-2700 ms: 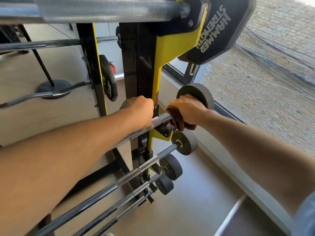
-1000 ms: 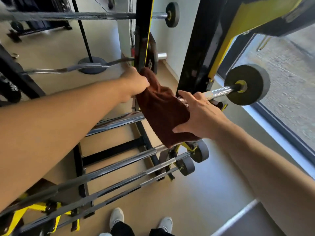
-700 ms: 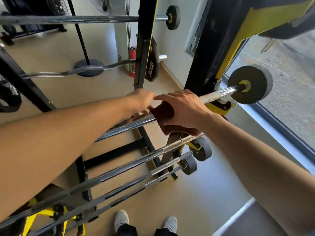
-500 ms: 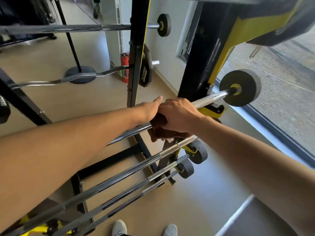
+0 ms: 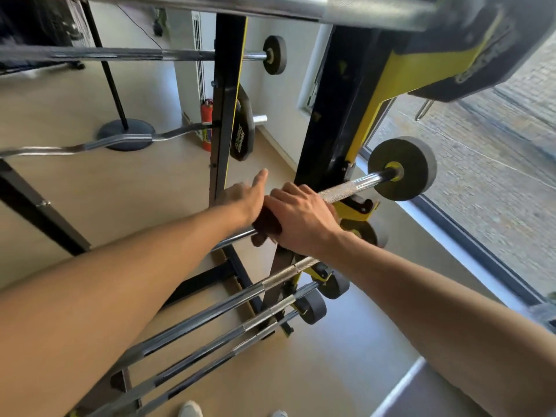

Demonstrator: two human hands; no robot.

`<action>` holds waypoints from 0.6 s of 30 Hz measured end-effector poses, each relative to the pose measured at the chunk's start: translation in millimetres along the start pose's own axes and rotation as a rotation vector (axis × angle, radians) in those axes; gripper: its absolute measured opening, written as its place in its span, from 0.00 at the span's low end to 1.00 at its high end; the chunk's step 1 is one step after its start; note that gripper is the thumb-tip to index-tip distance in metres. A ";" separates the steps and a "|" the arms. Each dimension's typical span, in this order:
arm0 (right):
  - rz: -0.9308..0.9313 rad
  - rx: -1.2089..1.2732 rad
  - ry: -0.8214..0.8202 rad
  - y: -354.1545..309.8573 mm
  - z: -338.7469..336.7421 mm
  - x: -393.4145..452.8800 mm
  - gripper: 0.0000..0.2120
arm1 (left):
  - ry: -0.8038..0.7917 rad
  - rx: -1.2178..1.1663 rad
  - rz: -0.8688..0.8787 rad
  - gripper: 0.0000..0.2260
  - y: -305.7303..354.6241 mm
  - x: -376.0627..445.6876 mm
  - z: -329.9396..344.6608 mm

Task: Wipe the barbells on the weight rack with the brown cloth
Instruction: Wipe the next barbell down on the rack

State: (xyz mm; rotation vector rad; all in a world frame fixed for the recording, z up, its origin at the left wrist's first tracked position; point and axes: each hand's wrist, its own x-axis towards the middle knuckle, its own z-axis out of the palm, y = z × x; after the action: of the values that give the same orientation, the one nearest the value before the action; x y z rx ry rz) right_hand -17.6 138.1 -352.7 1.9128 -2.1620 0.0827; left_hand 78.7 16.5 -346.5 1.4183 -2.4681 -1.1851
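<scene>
In the head view, the right hand (image 5: 301,218) was closed around the brown cloth (image 5: 266,224), and the cloth was wrapped on a barbell (image 5: 352,188) that lay across the weight rack (image 5: 328,145). The fingers curled over the top of the bar, so only a small dark part of the cloth showed, under the palm and at its left side. The left hand (image 5: 245,195) was just beside the right one and touched it; one finger pointed straight forward, away from the body. Whether the other fingers of this hand held the bar or the cloth I could not tell, because the right hand and the wrist hid them. To the right of the hands the knurled steel of the barbell was bare, and it ended in a grey round weight (image 5: 401,168) with a yellow centre. Below this bar, three more barbells (image 5: 210,311) rested on the lower hooks of the rack, each with a small dark plate at its end. Further back, a curved bar (image 5: 90,145) and a straight bar (image 5: 135,54) hung on a black upright (image 5: 225,115). A red fire extinguisher (image 5: 207,121) stood by the wall.
</scene>
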 end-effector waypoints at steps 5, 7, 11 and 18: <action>-0.096 0.002 -0.061 21.6 -1.7 1.6 0.15 | -0.049 -0.045 -0.081 0.44 -10.8 3.9 -1.3; -0.021 -0.014 -0.124 69.2 -11.0 -4.3 0.14 | -0.064 0.008 -0.060 0.47 -13.4 5.8 1.0; 0.060 0.002 -0.142 94.9 -12.2 -9.0 0.11 | 0.101 0.042 0.069 0.37 -6.8 2.2 2.2; -0.020 0.047 0.035 11.3 1.7 -1.1 0.18 | 0.235 0.031 -0.047 0.37 -3.5 9.5 3.4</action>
State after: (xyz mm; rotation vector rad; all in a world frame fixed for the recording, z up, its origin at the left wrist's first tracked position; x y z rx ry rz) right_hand -28.9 140.4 -353.2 1.9431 -2.1358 0.1637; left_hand 74.4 10.4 -354.1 1.5328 -2.3145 -0.9301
